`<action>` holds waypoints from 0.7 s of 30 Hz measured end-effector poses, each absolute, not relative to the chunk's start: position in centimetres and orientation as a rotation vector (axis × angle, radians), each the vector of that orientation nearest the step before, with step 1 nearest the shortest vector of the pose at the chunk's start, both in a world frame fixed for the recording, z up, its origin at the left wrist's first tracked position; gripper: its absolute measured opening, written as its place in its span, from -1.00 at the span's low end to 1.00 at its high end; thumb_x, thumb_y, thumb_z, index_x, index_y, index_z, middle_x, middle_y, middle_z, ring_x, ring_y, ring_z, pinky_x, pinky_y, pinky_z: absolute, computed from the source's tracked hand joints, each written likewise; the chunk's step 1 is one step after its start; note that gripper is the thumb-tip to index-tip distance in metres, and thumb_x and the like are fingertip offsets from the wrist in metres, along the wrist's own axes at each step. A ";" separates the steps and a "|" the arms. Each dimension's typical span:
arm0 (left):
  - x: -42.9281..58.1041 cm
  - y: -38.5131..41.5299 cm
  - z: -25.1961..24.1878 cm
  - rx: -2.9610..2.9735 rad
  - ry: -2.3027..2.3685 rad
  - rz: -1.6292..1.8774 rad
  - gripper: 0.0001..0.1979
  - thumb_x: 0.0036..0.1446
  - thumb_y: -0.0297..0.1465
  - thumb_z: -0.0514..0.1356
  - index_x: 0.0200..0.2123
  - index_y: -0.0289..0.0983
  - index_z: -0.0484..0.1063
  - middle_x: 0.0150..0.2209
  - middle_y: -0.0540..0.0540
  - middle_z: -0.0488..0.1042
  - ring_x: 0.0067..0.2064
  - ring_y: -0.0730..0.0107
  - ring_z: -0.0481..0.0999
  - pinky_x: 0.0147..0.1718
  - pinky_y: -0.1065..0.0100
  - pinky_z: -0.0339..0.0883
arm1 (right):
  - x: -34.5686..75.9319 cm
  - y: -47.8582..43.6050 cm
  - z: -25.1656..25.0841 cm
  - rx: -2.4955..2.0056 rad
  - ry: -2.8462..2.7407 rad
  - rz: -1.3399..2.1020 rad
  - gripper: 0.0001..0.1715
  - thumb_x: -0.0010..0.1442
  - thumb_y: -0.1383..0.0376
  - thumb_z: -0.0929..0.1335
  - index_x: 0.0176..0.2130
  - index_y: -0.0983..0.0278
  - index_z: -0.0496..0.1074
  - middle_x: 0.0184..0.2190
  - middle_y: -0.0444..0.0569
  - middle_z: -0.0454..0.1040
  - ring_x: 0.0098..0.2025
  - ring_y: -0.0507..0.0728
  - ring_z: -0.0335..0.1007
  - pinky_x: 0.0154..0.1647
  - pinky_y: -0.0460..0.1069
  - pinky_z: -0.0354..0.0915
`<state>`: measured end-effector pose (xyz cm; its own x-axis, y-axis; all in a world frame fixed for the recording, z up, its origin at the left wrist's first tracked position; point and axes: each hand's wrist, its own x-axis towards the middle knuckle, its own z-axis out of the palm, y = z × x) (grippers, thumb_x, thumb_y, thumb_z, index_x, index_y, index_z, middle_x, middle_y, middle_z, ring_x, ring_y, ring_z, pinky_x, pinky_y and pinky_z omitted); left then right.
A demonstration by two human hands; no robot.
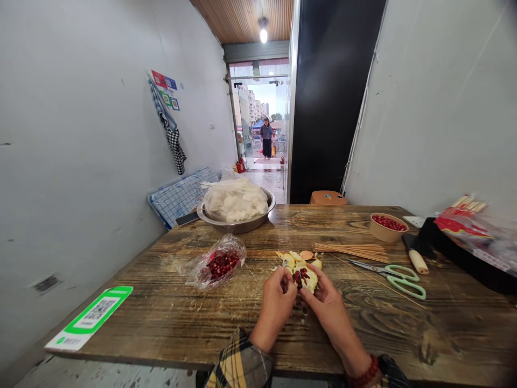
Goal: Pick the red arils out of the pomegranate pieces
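Note:
Both my hands meet over the wooden table (169,318) near its middle, closed on a broken piece of pomegranate (305,278) with red seeds and pale yellow rind. My left hand (277,302) grips its left side with curled fingers. My right hand (328,303) cups it from the right and below. Torn bits of rind (291,258) lie on the table just beyond the hands. A clear plastic bag (218,264) holding red pomegranate seeds lies to the left of the hands.
A metal basin (238,222) with a white bagged lump stands at the back. To the right lie bamboo skewers (351,250), green-handled scissors (398,277), a paper bowl of seeds (386,227) and a knife (416,257). A green QR card (91,318) sits front left. A person (266,138) stands in the far doorway.

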<state>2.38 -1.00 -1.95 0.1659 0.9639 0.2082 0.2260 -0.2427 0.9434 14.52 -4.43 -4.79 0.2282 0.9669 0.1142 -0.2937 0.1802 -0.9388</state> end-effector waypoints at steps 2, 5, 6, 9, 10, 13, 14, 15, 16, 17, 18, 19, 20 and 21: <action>2.4 -1.0 -2.0 1.644 1.150 1.145 -0.94 -0.03 -0.48 0.03 -0.51 -0.24 0.19 -0.58 0.09 0.23 -0.56 0.52 0.23 -0.54 0.48 0.10 | 14.5 -4.5 -4.8 -0.955 -0.867 1.104 -0.27 -0.03 0.21 0.50 0.11 0.19 0.31 0.04 0.06 0.49 -0.03 0.21 0.49 -0.05 0.10 0.42; 2.3 -1.0 -1.9 1.649 1.131 1.158 -0.93 -0.03 -0.48 0.02 -0.52 -0.24 0.19 -0.58 0.09 0.23 -0.54 0.52 0.23 -0.52 0.48 0.09 | 14.6 -4.5 -4.8 -0.959 -0.847 1.099 -0.27 -0.03 0.21 0.50 0.11 0.19 0.31 0.03 0.07 0.49 -0.06 0.21 0.50 -0.12 0.08 0.45; 2.3 -1.0 -1.9 1.652 1.129 1.167 -0.93 -0.02 -0.48 0.02 -0.51 -0.24 0.19 -0.58 0.09 0.23 -0.54 0.52 0.23 -0.51 0.47 0.09 | 14.6 -4.5 -4.8 -0.959 -0.848 1.093 -0.27 -0.03 0.21 0.50 0.11 0.19 0.31 0.03 0.08 0.48 -0.06 0.22 0.50 -0.14 0.07 0.45; 2.2 -0.9 -1.9 1.691 1.143 1.194 -0.93 -0.01 -0.48 0.01 -0.51 -0.24 0.19 -0.58 0.09 0.21 -0.52 0.51 0.22 -0.49 0.46 0.09 | 14.7 -4.5 -4.8 -0.960 -0.846 1.090 -0.27 -0.03 0.21 0.50 0.12 0.20 0.29 0.03 0.09 0.48 -0.09 0.21 0.51 -0.22 0.04 0.46; 2.1 -0.8 -1.9 1.714 1.156 1.202 -0.92 -0.01 -0.49 0.01 -0.52 -0.24 0.19 -0.58 0.09 0.21 -0.51 0.50 0.22 -0.49 0.46 0.08 | 14.6 -4.5 -4.8 -0.961 -0.840 1.090 -0.26 -0.03 0.21 0.50 0.11 0.21 0.29 0.03 0.09 0.48 -0.10 0.20 0.51 -0.24 0.02 0.46; 1.7 -0.5 -2.1 1.794 1.220 1.243 -0.91 -0.01 -0.51 0.00 -0.52 -0.25 0.20 -0.57 0.09 0.22 -0.50 0.49 0.22 -0.47 0.45 0.09 | 14.5 -4.5 -4.6 -0.968 -0.824 1.095 -0.25 -0.05 0.21 0.51 0.10 0.21 0.29 0.02 0.09 0.48 -0.13 0.18 0.51 -0.28 -0.01 0.46; 1.6 -0.4 -2.1 1.825 1.246 1.262 -0.90 -0.01 -0.52 0.00 -0.52 -0.25 0.22 -0.56 0.08 0.23 -0.49 0.48 0.23 -0.47 0.44 0.10 | 14.5 -4.5 -4.5 -0.970 -0.821 1.098 -0.25 -0.05 0.21 0.51 0.10 0.21 0.29 0.02 0.09 0.48 -0.14 0.18 0.51 -0.30 -0.02 0.46; 1.4 -0.2 -2.1 1.860 1.272 1.283 -0.90 0.00 -0.52 0.01 -0.51 -0.26 0.23 -0.55 0.06 0.25 -0.48 0.47 0.25 -0.45 0.43 0.12 | 14.5 -4.6 -4.4 -0.971 -0.819 1.099 -0.25 -0.05 0.21 0.51 0.10 0.21 0.29 0.02 0.09 0.48 -0.14 0.18 0.51 -0.31 -0.02 0.46; 1.1 -0.1 -2.2 1.899 1.294 1.301 -0.89 0.02 -0.52 0.01 -0.51 -0.26 0.25 -0.53 0.05 0.27 -0.46 0.46 0.27 -0.44 0.42 0.14 | 14.5 -4.6 -4.4 -0.973 -0.817 1.099 -0.26 -0.05 0.21 0.51 0.10 0.21 0.28 0.02 0.09 0.48 -0.15 0.17 0.52 -0.32 -0.03 0.45; 0.9 0.1 -2.2 1.941 1.311 1.315 -0.88 0.04 -0.52 0.01 -0.50 -0.27 0.28 -0.50 0.02 0.30 -0.44 0.44 0.30 -0.42 0.41 0.16 | 14.5 -4.6 -4.4 -0.978 -0.817 1.101 -0.26 -0.04 0.20 0.51 0.10 0.20 0.28 0.02 0.09 0.48 -0.16 0.17 0.52 -0.33 -0.03 0.45; 0.6 0.2 -2.2 1.983 1.321 1.325 -0.87 0.06 -0.51 0.02 -0.47 -0.27 0.31 -0.46 -0.01 0.33 -0.40 0.42 0.33 -0.39 0.39 0.19 | 14.5 -4.6 -4.5 -0.984 -0.818 1.104 -0.26 -0.04 0.20 0.50 0.11 0.20 0.28 0.02 0.08 0.48 -0.16 0.17 0.52 -0.34 -0.03 0.45; 0.3 0.3 -2.2 2.022 1.324 1.336 -0.86 0.09 -0.50 0.02 -0.43 -0.28 0.35 -0.40 -0.04 0.37 -0.35 0.39 0.36 -0.35 0.37 0.23 | 14.6 -4.6 -4.5 -0.990 -0.819 1.106 -0.26 -0.03 0.20 0.50 0.11 0.19 0.27 0.03 0.08 0.47 -0.17 0.16 0.52 -0.34 -0.03 0.45; 0.1 0.4 -2.1 2.057 1.319 1.348 -0.85 0.11 -0.49 0.02 -0.37 -0.28 0.39 -0.33 -0.08 0.40 -0.29 0.36 0.39 -0.30 0.35 0.26 | 14.6 -4.6 -4.6 -0.996 -0.821 1.108 -0.26 -0.03 0.19 0.50 0.11 0.18 0.27 0.03 0.07 0.47 -0.17 0.16 0.52 -0.35 -0.03 0.45; -0.1 0.5 -2.1 2.089 1.311 1.358 -0.83 0.13 -0.48 0.03 -0.30 -0.29 0.41 -0.26 -0.12 0.43 -0.22 0.33 0.41 -0.23 0.32 0.28 | 14.7 -4.6 -4.7 -1.001 -0.822 1.108 -0.26 -0.02 0.19 0.50 0.11 0.18 0.27 0.03 0.07 0.47 -0.18 0.16 0.52 -0.35 -0.03 0.45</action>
<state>-0.14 0.49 -2.09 0.1243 0.8274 0.5477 0.5182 -0.5248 0.6753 14.65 -4.58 -4.66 0.2570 0.9653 0.0452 -0.3231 0.1299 -0.9374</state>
